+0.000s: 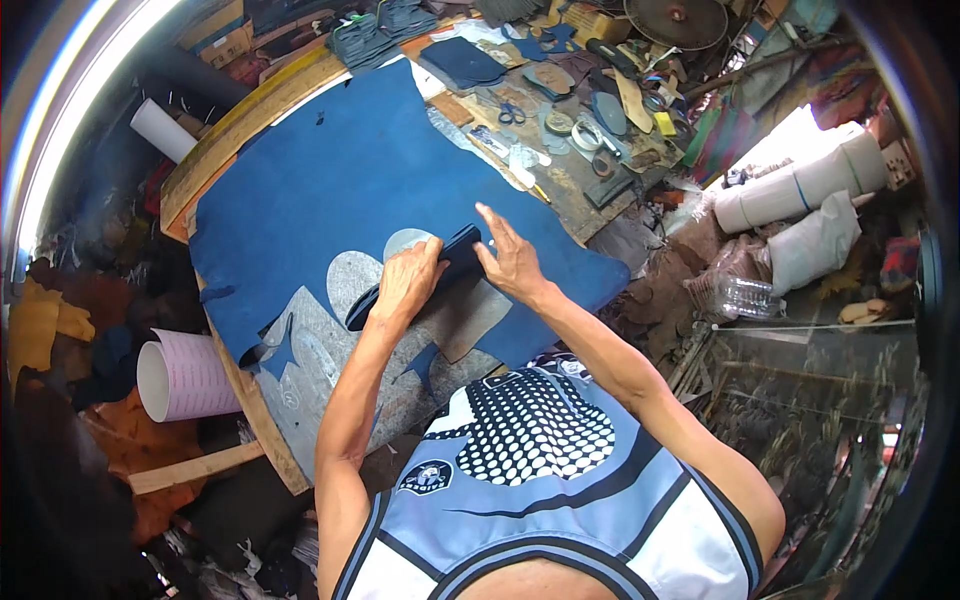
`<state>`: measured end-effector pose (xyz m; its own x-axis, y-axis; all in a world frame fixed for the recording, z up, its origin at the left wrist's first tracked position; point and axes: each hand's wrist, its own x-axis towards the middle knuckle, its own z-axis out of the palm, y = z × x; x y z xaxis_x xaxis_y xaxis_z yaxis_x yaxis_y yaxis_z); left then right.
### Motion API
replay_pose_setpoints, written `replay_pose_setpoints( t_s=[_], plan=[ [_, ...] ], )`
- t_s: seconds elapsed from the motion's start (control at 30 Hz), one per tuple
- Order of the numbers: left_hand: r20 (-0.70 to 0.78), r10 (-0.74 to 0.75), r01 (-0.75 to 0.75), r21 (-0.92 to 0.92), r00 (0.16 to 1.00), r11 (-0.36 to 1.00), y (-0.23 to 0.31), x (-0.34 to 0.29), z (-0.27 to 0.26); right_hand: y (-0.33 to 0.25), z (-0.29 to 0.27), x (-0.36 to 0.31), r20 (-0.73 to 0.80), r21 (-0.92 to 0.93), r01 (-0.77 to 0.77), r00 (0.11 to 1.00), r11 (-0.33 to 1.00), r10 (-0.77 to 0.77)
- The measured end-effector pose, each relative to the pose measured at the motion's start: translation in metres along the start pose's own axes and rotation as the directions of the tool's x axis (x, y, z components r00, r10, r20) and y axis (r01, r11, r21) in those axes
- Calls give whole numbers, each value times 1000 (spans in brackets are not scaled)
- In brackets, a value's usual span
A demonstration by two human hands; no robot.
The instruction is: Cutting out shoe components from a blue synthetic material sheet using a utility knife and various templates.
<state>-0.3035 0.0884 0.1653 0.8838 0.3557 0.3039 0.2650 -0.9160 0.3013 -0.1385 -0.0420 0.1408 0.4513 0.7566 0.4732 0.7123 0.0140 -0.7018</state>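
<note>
A large blue sheet (330, 170), looking like leather, spreads over the worktable, with rounded cut-outs along its near edge where the grey tabletop (385, 400) shows. My left hand (408, 278) grips a small stack of dark blue cut pieces (463, 250), held tilted on edge above the sheet. Its fingers wrap over the top of the stack. Beside the far right end of the stack is my right hand (512, 262), fingers stretched and apart; whether its thumb touches the pieces I cannot tell. A greyish-brown flat piece (465, 325) lies below the hands.
Scissors (511, 114), tape rolls (586, 136) and flat sole-shaped pieces (608, 113) crowd the table's far right. Folded blue pieces (383, 35) are stacked at the back. A pinkish-white roll (190, 375) stands off the left edge. White wrapped rolls (800, 185) lie at right.
</note>
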Motion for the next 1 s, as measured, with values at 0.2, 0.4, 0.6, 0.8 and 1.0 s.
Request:
replay_pose_setpoints(
  t_s=[0.2, 0.4, 0.6, 0.8, 1.0],
  plan=[
    [-11, -17, 17, 22, 1000, 1000, -1, -3, 4, -19, -20, 18, 278, -407, 276, 945, 871, -169],
    [-6, -19, 19, 25, 1000, 999, 8, -6, -3, -23, -22, 25, 322, -374, 332, 922, 866, -215],
    [-7, -60, 60, -2, 998, 998, 0, -22, -9, -35, -20, 48, 555, -354, 420, 814, 835, -174],
    [65, -213, 216, -34, 975, 976, -26, -72, -34, -44, -26, 56, 697, -466, 476, 716, 746, -21],
    [-79, -239, 229, -123, 968, 966, -31, -76, -55, -72, 17, 82, 803, -157, 626, 531, 764, -270]
  ],
)
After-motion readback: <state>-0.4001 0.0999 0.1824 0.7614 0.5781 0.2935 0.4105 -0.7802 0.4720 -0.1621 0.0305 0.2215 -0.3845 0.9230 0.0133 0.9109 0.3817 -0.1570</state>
